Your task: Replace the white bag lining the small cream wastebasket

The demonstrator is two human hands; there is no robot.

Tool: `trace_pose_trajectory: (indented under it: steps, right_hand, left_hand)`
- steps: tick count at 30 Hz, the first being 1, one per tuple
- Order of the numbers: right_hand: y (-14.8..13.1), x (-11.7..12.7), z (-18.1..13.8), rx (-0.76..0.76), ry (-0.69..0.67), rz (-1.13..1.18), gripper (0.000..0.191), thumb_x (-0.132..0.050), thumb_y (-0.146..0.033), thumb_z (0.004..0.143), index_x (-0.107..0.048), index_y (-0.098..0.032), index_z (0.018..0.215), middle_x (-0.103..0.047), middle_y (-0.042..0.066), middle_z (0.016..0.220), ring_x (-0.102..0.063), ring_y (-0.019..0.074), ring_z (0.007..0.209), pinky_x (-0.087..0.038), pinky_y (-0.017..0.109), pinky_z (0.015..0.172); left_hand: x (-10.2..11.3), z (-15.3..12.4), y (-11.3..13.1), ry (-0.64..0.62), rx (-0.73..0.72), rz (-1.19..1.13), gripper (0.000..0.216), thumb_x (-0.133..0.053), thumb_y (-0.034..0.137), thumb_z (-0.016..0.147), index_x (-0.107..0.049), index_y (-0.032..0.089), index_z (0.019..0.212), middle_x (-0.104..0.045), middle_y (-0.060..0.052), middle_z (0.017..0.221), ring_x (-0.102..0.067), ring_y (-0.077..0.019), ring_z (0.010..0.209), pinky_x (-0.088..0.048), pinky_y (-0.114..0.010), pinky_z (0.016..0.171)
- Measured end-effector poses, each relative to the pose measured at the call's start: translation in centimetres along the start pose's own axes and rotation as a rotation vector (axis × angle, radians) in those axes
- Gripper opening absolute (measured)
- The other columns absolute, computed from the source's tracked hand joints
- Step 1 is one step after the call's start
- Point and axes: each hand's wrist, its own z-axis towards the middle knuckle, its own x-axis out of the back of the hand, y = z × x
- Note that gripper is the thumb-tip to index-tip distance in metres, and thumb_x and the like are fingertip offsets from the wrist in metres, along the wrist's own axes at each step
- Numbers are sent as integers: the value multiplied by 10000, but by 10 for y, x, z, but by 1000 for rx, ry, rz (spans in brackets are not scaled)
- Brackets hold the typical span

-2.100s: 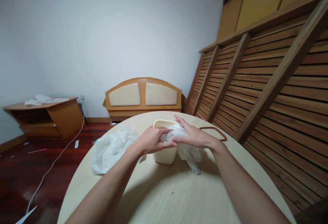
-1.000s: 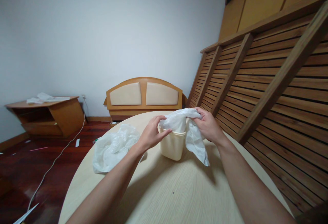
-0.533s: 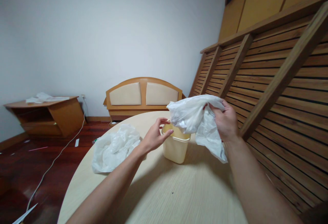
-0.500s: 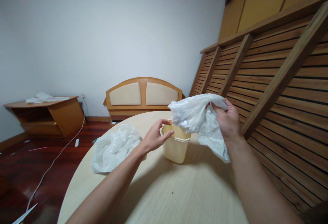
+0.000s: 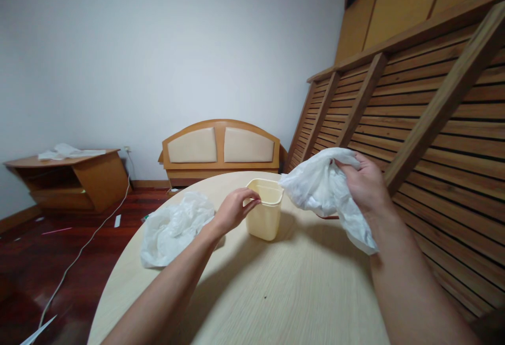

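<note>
A small cream-yellow plastic bin [image 5: 263, 221] stands upright on the round table [image 5: 300, 292]. My left hand [image 5: 236, 209] pinches the near left part of its rim between thumb and fingers. To the right of the bin, my right hand [image 5: 365, 182] grips a bunched white plastic bag [image 5: 321, 182] and holds it up above the table. The bag hangs down past my wrist, and its contents, if any, cannot be made out. Another crumpled white plastic bag [image 5: 175, 229] lies on the table left of the bin, beyond my left forearm.
Behind the table stands a wooden headboard [image 5: 221, 148] with padded panels. Slatted wooden boards [image 5: 434, 140] lean along the right side. At the left, a low cabinet [image 5: 87, 176] carries white sheeting, and a cable [image 5: 82, 250] runs across the dark red floor.
My right hand has drawn the white bag to the right, away from the bin's opening. My left hand has closed on the bin's rim, and the bin has shifted slightly left and back.
</note>
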Motion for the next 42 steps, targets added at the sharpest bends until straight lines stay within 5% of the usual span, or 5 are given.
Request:
trace_pose_trajectory:
  steps: [12, 18, 24, 35, 42]
  right_hand:
    - [-8, -18, -24, -230, -647, -207, 322, -736, -470, 729, -663, -175, 836, -673, 22, 761, -580, 137, 613, -440, 226, 511]
    - [-6, -42, -38, -237, -878, -189, 321, -703, -465, 787, -639, -158, 855, -642, 18, 808, -550, 122, 662, -410, 211, 556]
    - [5, -57, -61, -272, -945, -36, 283, -695, -410, 805, -628, -152, 901, -627, 1, 808, -534, 114, 661, -390, 214, 580]
    - [61, -14, -91, 213, -964, -588, 352, -620, -150, 779, -637, -206, 1126, -724, 61, 1051, -659, 227, 954, -444, 310, 826]
    - [77, 18, -86, 162, -1009, -992, 627, -574, -121, 725, -578, -242, 1340, -687, 106, 1251, -608, 304, 1159, -374, 424, 984]
  left_hand:
    - [-12, 2, -41, 110, 80, 129, 225, -481, 194, 961, -689, 197, 1048, -712, -85, 1145, -632, -237, 1118, -464, -428, 1013]
    - [-8, -5, -1, 237, -1, -73, 332, -447, 335, 988, -558, 197, 1270, -639, -116, 1285, -567, -254, 1231, -409, -463, 1074]
    - [-30, -31, 33, -14, 110, -327, 1000, -796, 392, 730, -198, 209, 1511, -546, -151, 1404, -563, -294, 1236, -436, -456, 1051]
    - [-20, -65, 24, -78, 96, 361, 399, -576, 51, 771, -593, 203, 1140, -666, -73, 1123, -600, -258, 1051, -448, -414, 963]
    - [-30, -76, 49, -299, 44, 563, 574, -574, 530, 876, -525, 181, 1329, -625, -127, 1237, -540, -328, 1141, -409, -502, 994]
